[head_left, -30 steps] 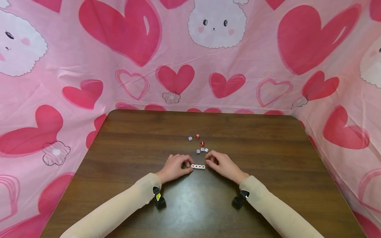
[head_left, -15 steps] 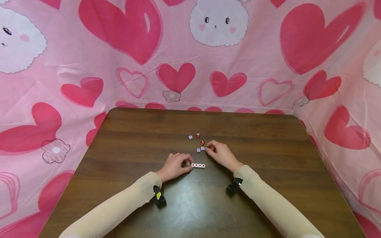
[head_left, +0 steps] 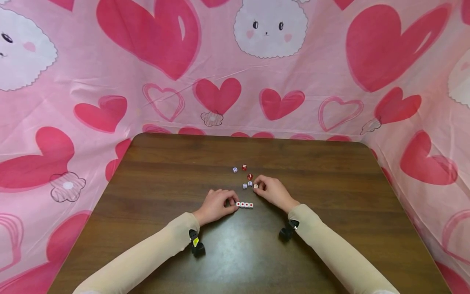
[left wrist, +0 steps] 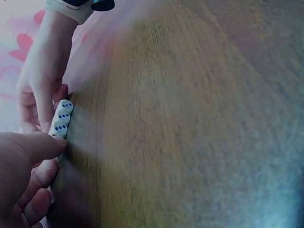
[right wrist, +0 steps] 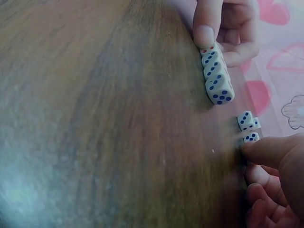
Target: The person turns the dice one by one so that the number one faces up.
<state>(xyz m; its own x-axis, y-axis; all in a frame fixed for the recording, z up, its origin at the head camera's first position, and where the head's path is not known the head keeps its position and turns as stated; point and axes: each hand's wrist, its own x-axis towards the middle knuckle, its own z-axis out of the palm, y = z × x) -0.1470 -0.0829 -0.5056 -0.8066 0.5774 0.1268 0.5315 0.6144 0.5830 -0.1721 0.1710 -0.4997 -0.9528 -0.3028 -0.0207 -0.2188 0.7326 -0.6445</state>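
A short row of several white dice [head_left: 244,205], red single pips up, lies on the brown table. My left hand [head_left: 218,206] pinches the die at the row's left end; its thumb covers most of that die in the left wrist view. Beyond the row, my right hand [head_left: 273,192] pinches another white die [head_left: 256,186] between thumb and forefinger, red pips facing up. In the right wrist view this die [right wrist: 251,137] shows past the thumb tip. Just left of it sit two white dice with blue pips, one nearer the hand [head_left: 250,183] and one farther left [head_left: 244,186].
Behind them lie a red die [head_left: 250,177], a second red die [head_left: 244,167] and a white die [head_left: 235,170]. A wooden table [head_left: 176,163] carries everything. Pink cloth with hearts [head_left: 216,96] hangs around its back and sides.
My right hand has moved from near the row's right end to the farther white die and taken hold of it. That die now shows red pips on top. The left hand stays put.
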